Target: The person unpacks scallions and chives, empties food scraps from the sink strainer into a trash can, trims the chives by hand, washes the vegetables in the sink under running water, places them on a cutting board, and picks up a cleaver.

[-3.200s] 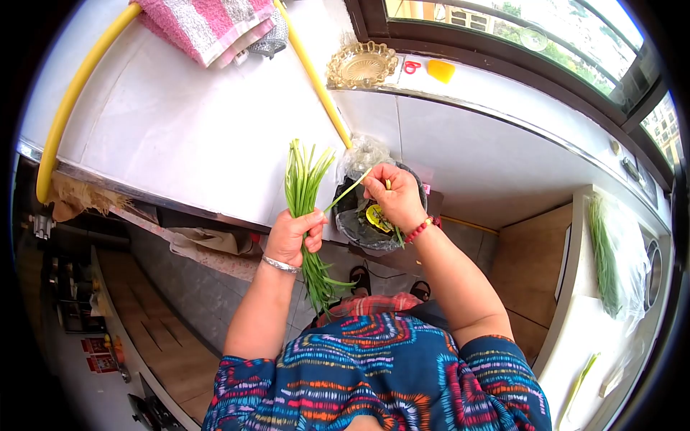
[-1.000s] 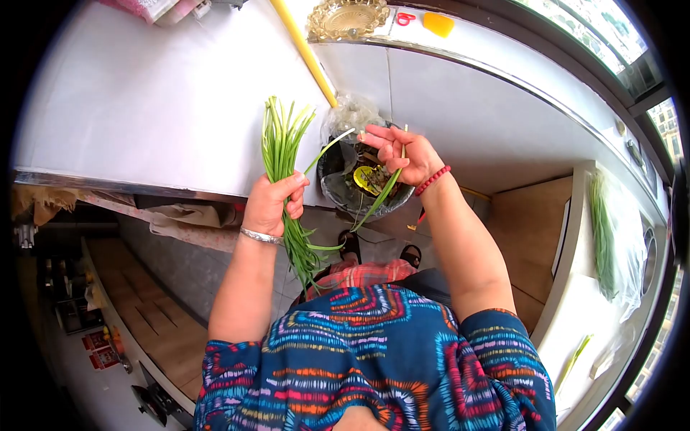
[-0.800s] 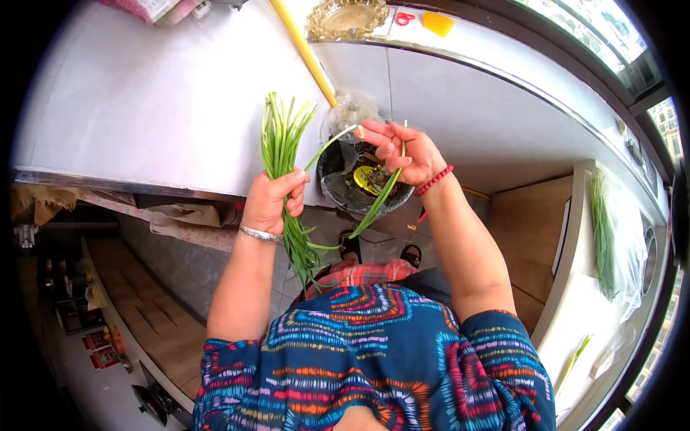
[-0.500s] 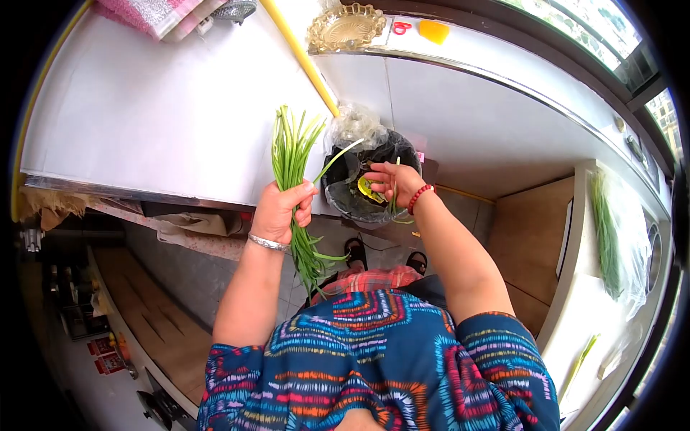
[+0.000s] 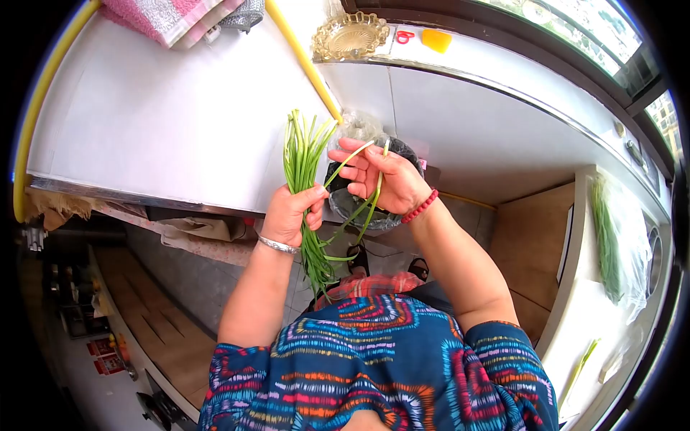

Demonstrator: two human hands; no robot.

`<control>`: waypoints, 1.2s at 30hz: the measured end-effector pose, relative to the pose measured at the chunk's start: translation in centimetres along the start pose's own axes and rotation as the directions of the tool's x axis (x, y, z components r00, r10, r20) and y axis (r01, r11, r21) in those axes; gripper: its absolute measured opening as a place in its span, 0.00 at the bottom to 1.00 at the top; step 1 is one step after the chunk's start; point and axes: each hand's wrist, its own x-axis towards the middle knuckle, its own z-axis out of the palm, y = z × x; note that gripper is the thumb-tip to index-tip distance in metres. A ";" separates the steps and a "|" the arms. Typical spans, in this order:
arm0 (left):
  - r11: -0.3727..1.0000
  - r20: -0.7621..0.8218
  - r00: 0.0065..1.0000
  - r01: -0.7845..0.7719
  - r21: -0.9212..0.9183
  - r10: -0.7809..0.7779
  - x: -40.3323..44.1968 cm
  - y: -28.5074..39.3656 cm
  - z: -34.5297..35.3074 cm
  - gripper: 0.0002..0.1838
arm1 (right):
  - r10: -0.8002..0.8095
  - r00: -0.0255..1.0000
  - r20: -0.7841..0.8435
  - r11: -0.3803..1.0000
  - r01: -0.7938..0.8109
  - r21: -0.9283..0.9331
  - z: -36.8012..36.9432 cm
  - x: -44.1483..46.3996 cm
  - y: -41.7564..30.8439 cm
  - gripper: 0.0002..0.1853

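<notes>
My left hand [image 5: 291,215] is closed around a bunch of long green stalks [image 5: 302,158], pale ends up and leafy ends hanging down. One stalk leans out of the bunch to the right, its pale end at the thumb of my right hand [image 5: 384,176]. That hand is palm up with its fingers partly spread, and another loose green stalk [image 5: 375,192] lies across it, held at the palm. Below and behind the right hand is a bin [image 5: 406,152] lined with a dark bag, its contents mostly hidden by the hand.
A white counter [image 5: 172,122] is at the left, with a pink and white towel [image 5: 154,18] and a yellow tube [image 5: 305,61]. On the sill are a glass dish [image 5: 350,36], red scissors handles [image 5: 405,36] and a yellow item [image 5: 435,40]. More green stalks [image 5: 607,241] lie at right beside plastic.
My right hand has come up and left from over the bin to the leaning stalk, its palm turned up. The bunch in my left hand has shifted slightly right in view.
</notes>
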 end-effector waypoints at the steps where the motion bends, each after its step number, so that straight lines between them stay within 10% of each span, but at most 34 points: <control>1: 1.000 0.000 1.000 0.006 -0.008 -0.006 0.0 -0.1 0.1 0.07 | -0.032 0.999 0.007 0.999 0.033 -0.026 0.5 0.0 0.0 0.17; 9: 0.998 -0.056 0.998 -0.039 0.056 0.042 0.1 -0.7 0.9 0.10 | -0.242 0.956 -0.169 0.970 0.233 -0.071 1.4 0.5 0.3 0.12; 17: 0.978 0.072 0.997 -0.047 0.204 0.033 0.4 -1.5 1.0 0.06 | -0.144 0.955 -0.258 0.943 0.054 -0.329 3.3 0.2 0.1 0.06; 24: 0.969 0.114 0.991 -0.041 -0.246 0.071 -0.1 -0.5 1.5 0.09 | -0.186 0.966 -0.182 0.963 0.142 -0.231 2.3 0.1 0.0 0.06; 31: 0.973 0.134 0.985 -0.077 -0.219 0.108 -0.1 -0.4 0.7 0.08 | -0.155 0.983 -0.098 0.962 0.128 -0.239 2.0 -0.6 -0.7 0.11; 34: 0.979 0.120 0.988 -0.072 -0.191 0.096 -0.3 -0.3 0.4 0.08 | -0.284 0.908 -0.308 0.956 0.242 -0.168 1.1 -0.2 -1.1 0.16; 36: 0.992 0.059 0.996 -0.063 -0.107 0.070 -0.5 -0.2 0.1 0.09 | -0.506 0.796 -0.332 0.813 0.311 -0.493 1.0 -0.2 -1.8 0.15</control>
